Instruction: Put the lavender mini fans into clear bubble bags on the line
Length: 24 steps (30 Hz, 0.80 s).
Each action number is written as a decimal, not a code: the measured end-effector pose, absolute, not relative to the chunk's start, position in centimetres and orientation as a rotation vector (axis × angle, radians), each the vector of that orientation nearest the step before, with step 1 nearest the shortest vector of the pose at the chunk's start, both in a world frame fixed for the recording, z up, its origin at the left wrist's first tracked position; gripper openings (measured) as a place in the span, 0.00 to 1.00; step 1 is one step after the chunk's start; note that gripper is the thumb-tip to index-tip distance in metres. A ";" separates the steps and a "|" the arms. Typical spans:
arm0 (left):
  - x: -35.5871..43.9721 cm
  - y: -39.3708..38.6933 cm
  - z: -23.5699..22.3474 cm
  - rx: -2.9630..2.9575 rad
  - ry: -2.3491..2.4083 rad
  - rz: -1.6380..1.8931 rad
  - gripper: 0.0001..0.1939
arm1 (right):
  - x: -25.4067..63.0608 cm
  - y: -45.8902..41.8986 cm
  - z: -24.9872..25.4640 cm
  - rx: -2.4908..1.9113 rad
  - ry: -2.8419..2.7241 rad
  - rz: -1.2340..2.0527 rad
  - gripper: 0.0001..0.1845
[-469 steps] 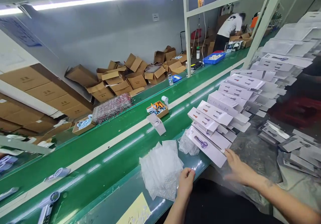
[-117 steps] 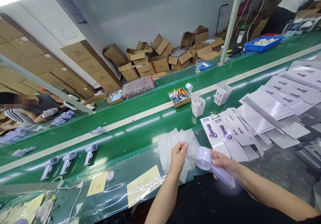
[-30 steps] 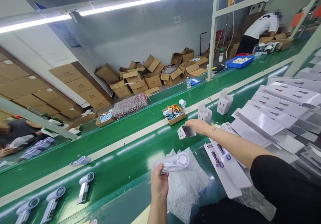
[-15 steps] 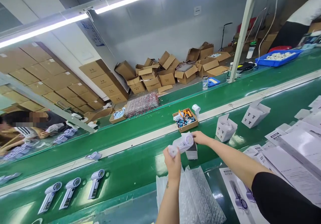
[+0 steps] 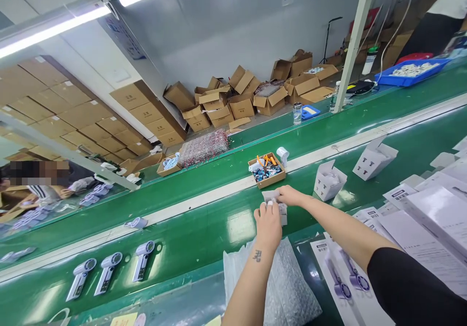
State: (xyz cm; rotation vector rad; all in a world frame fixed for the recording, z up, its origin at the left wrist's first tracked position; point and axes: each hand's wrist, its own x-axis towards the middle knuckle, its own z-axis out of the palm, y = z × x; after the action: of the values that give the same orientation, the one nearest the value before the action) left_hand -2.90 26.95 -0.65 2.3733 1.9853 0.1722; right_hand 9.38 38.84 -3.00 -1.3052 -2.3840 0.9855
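My left hand (image 5: 268, 225) is closed over the top of a bagged handheld fan, only a white bit of which shows, pressing it down into a small white box (image 5: 282, 215) standing on the green conveyor belt (image 5: 189, 224). Just behind it, my right hand (image 5: 289, 195) pinches the box's upper edge. Under my left forearm lies a stack of bubble-wrap bags (image 5: 292, 287).
Three white handheld fans (image 5: 107, 272) lie on the belt at left. Two open white boxes (image 5: 329, 180) (image 5: 374, 158) and a cardboard tray of tools (image 5: 266, 170) stand beyond my hands. Flat cartons (image 5: 434, 214) and printed leaflets (image 5: 343, 277) cover the right. A person (image 5: 40, 185) sits far left.
The bagged fan has gone from held above the box down into it. My left hand now covers it, and my right hand has stayed at the box.
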 end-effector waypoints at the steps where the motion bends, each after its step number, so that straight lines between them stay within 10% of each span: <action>1: -3.1 26.2 -1.2 2.419 1.956 0.159 0.19 | 9.4 39.1 -2.9 -1.316 -2.387 0.959 0.07; 24: -11.5 4.8 -5.3 1.360 1.690 0.719 0.14 | 13.9 31.2 7.7 -1.410 -2.321 0.988 0.25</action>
State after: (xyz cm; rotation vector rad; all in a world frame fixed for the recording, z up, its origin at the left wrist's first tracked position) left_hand -11.52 4.80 -5.34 1.3601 1.6898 0.7194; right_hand 13.94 31.16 7.72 -1.4105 -2.3212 0.9883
